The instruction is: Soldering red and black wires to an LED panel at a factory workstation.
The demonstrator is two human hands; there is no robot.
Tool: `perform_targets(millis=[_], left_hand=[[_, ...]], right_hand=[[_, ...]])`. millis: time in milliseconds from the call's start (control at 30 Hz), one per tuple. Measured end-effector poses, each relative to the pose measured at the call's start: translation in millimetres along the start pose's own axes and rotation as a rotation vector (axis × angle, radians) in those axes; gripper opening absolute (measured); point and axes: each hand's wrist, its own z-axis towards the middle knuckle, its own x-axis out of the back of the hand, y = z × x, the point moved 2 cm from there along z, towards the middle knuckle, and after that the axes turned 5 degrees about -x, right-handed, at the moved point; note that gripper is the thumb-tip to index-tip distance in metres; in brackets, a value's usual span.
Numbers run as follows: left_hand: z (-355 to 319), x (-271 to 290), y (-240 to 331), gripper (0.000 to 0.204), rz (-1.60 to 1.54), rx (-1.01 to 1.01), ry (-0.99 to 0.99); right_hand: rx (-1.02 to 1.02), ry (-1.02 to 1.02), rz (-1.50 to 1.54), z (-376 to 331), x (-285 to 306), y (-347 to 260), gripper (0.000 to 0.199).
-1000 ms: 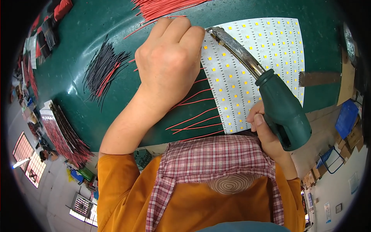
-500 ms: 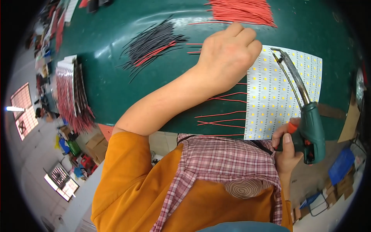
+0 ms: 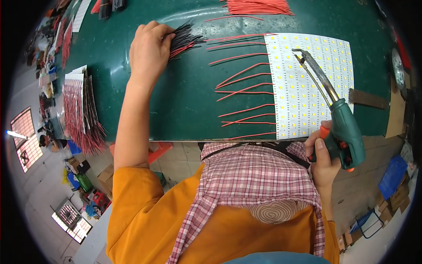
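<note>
My left hand [image 3: 150, 50] is at the pile of thin black wires [image 3: 187, 37], with thumb and fingers closed on its left end. Several red wires [image 3: 181, 50] lie along the lower side of that pile. My right hand [image 3: 324, 152] grips a green pistol-shaped soldering gun [image 3: 345, 121] with an orange-red trigger. Its bent metal tip hangs over a white LED board [image 3: 303, 83] dotted with yellow squares. Red wires [image 3: 244, 75] stick out leftward from the board's left edge, one beside another, some crossing.
A large bundle of red wires [image 3: 259, 6] lies at the far edge of view. Finished-looking boards with wires [image 3: 81, 105] are stacked at the table's left edge. A flat brown strip [image 3: 369, 99] lies right of the board. The green table [image 3: 189, 110] ends near my apron.
My left hand has moved from the board's upper left corner leftward to the black wires. The red wires it covered now show. My right hand still holds the soldering gun.
</note>
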Motion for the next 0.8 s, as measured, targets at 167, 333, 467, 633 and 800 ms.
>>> perform_targets(millis=[167,333,467,633,800], left_hand=[[9.4,-5.5,-12.9,0.012,-0.069,0.055,-0.004],[14.5,3.4,-26.5,0.017,-0.058,0.042,0.006],[20.0,9.6,-27.3,0.021,-0.043,0.224,-0.066],[25.1,10.1,-35.4,0.021,-0.131,0.135,-0.037],[24.1,17.2,-24.3,0.021,-0.131,0.079,-0.023]], right_hand=[[-0.002,-0.017,0.006,3.0,-0.5,7.6,0.035],[0.008,-0.026,-0.001,2.6,0.6,8.1,0.034],[0.002,-0.037,0.025,2.3,1.4,11.2,0.035],[0.009,-0.035,0.027,4.1,-0.5,13.5,0.033],[-0.008,-0.059,0.093,-1.0,6.8,20.9,0.036]])
